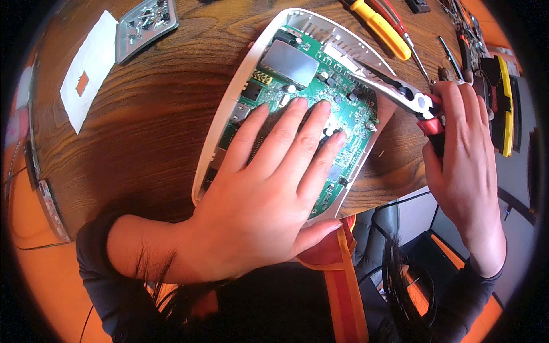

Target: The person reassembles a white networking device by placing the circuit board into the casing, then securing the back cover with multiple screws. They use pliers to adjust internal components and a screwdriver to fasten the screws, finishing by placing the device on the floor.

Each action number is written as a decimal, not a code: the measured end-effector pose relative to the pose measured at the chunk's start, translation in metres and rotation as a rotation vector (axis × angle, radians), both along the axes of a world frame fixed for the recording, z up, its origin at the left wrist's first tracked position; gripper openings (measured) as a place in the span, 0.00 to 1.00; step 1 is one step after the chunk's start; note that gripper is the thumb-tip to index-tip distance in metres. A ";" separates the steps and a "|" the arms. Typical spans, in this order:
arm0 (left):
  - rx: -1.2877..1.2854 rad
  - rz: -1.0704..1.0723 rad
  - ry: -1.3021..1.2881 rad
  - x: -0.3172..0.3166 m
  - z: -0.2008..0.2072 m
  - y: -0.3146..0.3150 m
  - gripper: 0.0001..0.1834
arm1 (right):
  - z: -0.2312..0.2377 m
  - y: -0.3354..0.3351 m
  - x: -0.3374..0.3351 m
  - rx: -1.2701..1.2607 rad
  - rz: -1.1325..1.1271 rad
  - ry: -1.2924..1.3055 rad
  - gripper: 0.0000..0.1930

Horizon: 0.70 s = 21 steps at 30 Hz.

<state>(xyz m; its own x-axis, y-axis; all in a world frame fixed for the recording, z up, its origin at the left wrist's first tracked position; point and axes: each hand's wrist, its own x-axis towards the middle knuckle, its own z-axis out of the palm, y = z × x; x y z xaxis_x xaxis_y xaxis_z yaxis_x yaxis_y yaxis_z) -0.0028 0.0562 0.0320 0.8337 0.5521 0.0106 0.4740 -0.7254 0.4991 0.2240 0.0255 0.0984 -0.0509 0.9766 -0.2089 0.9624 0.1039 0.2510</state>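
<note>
A green circuit board [355, 123] sits in a white plastic housing [226, 123] on the wooden table. My left hand [257, 183] lies flat over the board with its fingers spread, the thumb by the housing's near edge. In my right hand [463, 148] are long-nose pliers [407, 100] with red and black handles, fingers wrapped round them. Their jaws reach left over the board's right side; I cannot tell whether the tips grip anything. A silver metal shield [290, 62] covers part of the board's far left, and small capacitors stand near my fingertips.
At the far left, a grey tray [147, 28] of screws stands beside white paper [91, 68] bearing a small copper-coloured piece. A yellow-handled tool [380, 28] and a red screwdriver [405, 31] lie beyond the housing. More tools crowd the far right. The table's near edge [394, 196] runs below the housing.
</note>
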 end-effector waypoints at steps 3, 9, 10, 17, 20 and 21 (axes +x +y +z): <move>0.005 -0.001 0.003 -0.001 -0.001 0.000 0.43 | -0.010 0.005 -0.006 0.057 0.071 -0.035 0.34; 0.011 0.004 -0.008 -0.001 -0.002 -0.001 0.43 | -0.021 0.014 -0.014 0.080 0.090 -0.082 0.27; 0.012 0.007 -0.008 -0.001 -0.002 -0.001 0.43 | -0.023 0.016 -0.016 0.094 0.110 -0.142 0.26; 0.010 0.007 0.009 -0.001 -0.002 -0.001 0.41 | -0.013 0.023 -0.020 -0.041 0.186 -0.210 0.22; 0.013 0.009 0.008 -0.001 -0.002 0.000 0.41 | -0.002 0.027 -0.014 -0.266 0.121 0.074 0.21; 0.011 0.010 0.006 0.000 -0.002 0.000 0.41 | 0.001 0.027 -0.013 -0.293 0.143 0.091 0.20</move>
